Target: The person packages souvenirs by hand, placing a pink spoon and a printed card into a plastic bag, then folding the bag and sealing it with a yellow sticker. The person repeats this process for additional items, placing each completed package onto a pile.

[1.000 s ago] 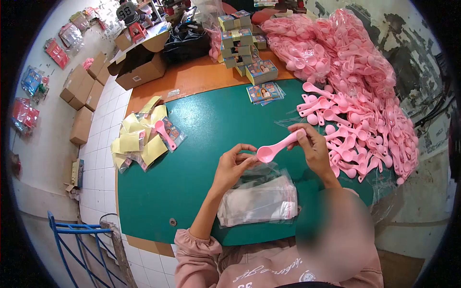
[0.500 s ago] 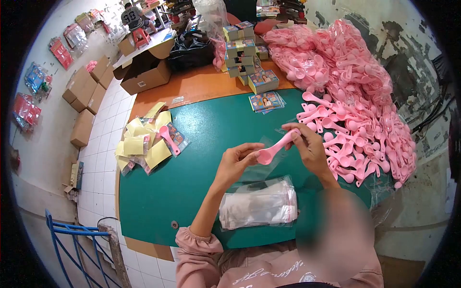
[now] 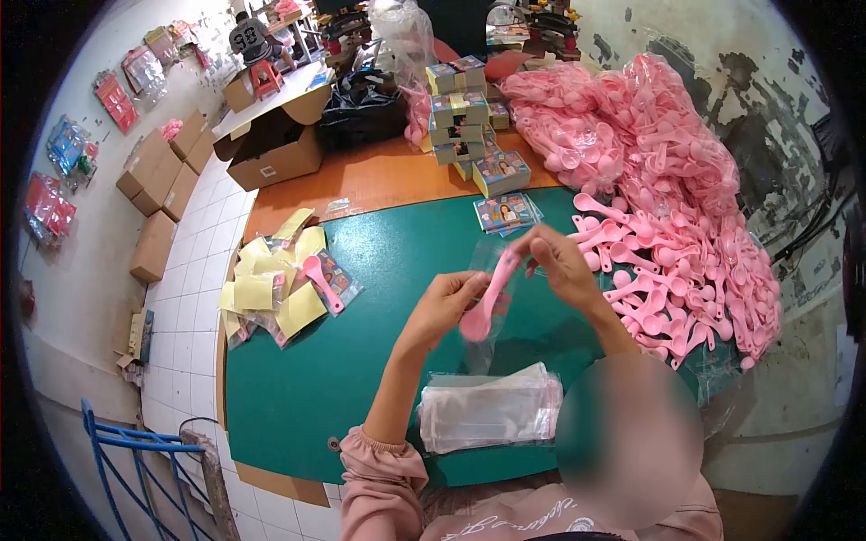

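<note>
A pink measuring spoon hangs at a steep slant between my hands, bowl downward, overlapping a clear plastic bag. My right hand has its fingers at the upper end of the handle. On the other side, my left hand is closed on the bag, its thumb right beside the spoon handle. Below my hands lies a stack of clear plastic bags on the green table mat. Printed cards lie beyond my right hand.
Loose pink spoons spread on the right before large bagged heaps. Left, filled packets with yellow backs form a pile. Card stacks and an open carton stand at the back. A person sits far off.
The spoon has turned from a shallow slant to a steep one, bowl lower. My left hand has moved off the bowl to the bag beside the handle; my right hand has shifted left.
</note>
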Demonstrator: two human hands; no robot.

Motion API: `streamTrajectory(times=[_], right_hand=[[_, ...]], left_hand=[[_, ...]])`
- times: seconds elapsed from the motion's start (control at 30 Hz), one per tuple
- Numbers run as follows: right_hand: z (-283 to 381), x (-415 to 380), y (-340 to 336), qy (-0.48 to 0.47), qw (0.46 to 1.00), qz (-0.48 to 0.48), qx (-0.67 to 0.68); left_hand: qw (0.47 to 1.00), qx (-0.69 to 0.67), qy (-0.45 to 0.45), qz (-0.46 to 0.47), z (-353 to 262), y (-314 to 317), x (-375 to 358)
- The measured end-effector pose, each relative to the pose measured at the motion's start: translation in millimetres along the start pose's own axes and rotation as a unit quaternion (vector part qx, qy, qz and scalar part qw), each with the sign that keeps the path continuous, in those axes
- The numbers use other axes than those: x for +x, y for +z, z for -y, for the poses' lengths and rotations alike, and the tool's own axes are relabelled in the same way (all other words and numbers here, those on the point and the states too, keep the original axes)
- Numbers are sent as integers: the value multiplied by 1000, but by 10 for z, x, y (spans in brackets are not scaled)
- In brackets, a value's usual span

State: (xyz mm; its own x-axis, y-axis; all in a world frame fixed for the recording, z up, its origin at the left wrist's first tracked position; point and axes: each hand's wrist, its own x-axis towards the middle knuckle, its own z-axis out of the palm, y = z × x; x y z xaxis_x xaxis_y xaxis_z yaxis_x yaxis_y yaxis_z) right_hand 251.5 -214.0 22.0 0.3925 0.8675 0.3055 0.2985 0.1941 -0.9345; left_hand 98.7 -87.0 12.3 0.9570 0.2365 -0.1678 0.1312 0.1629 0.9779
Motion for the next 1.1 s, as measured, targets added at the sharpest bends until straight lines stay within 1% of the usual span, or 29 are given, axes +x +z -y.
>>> streamTrajectory(times=[0.03, 0.07, 0.1, 0.17, 0.2, 0.23, 0.27, 0.3, 0.33, 0.37, 0.43, 0.47, 0.53, 0.57, 0.63, 0.67, 0.7, 0.73, 0.8, 0.83, 0.9, 0.93, 1.0, 1.03, 1.1], right_hand=[[-21, 4, 27, -52, 997, 58, 22], [-9, -11, 40, -21, 991, 129, -12], [-43, 25, 71, -21, 991, 132, -11], [-156, 143, 124, -49, 975, 186, 111], [-190, 301, 84, -28, 985, 112, 125], [-262, 507, -42, 12, 997, 53, 49], [-383, 682, -190, 52, 998, -7, -27], [-602, 816, -282, 24, 967, -75, -243], [-835, 893, -336, -6, 884, -142, -445], [-1005, 901, -353, -8, 885, -146, -443], [-1175, 932, -391, 69, 886, -148, -434], [-1207, 950, -435, 67, 886, -146, -434], [-1179, 902, -451, 57, 875, -242, -415], [-1163, 854, -480, 61, 874, -241, -416], [-785, 767, -525, 70, 850, -200, -483], [-540, 699, -516, 71, 850, -197, -484], [-248, 594, -486, 83, 934, -160, -308], [6, 477, -442, 95, 981, -117, -121], [379, 245, -309, 82, 991, -69, -86], [412, 166, -281, 85, 990, -73, -90], [455, 47, -267, -11, 975, 13, -220], [483, 9, -267, -8, 975, 10, -221], [537, -26, -253, -4, 972, 71, -222], [548, -45, -245, -5, 973, 71, -221], [564, -76, -239, -13, 976, -49, -212]], left_hand=[[1000, -2, 0, -4, -16, 8, -12], [999, -31, -12, -29, -53, 23, -39], [997, -59, -23, -54, -82, 28, -54], [995, -63, -28, -75, -81, 12, -45], [993, -65, -32, -92, -88, -2, -44], [993, -65, -32, -93, -101, -16, -47], [994, -61, -36, -87, -120, -30, -54], [995, -54, -38, -80, -142, -42, -61], [995, -50, -37, -80, -142, -45, -73], [996, -44, -35, -66, -130, -49, -88], [998, -36, -28, -52, -166, -79, -79], [998, -31, -23, -41, -179, -90, -85], [999, -33, -24, -30, -162, -85, -120], [999, -29, -25, -27, -171, -90, -113], [999, -27, -26, -22, -190, -76, -102], [999, -26, -25, -22, -201, -69, -111], [999, -25, -22, -22, -210, -68, -118], [999, -28, -23, -24, -213, -69, -128], [998, -28, -38, -29, -214, -62, -118], [999, -30, -38, -23, -193, -68, -114], [998, -17, -51, -41, -141, -80, -99], [998, -17, -52, -37, -129, -55, -94], [998, 56, -37, -14, -126, -39, -105], [998, 58, -37, -15, -115, -48, -95], [984, 171, -39, 22, -91, -57, -52]])
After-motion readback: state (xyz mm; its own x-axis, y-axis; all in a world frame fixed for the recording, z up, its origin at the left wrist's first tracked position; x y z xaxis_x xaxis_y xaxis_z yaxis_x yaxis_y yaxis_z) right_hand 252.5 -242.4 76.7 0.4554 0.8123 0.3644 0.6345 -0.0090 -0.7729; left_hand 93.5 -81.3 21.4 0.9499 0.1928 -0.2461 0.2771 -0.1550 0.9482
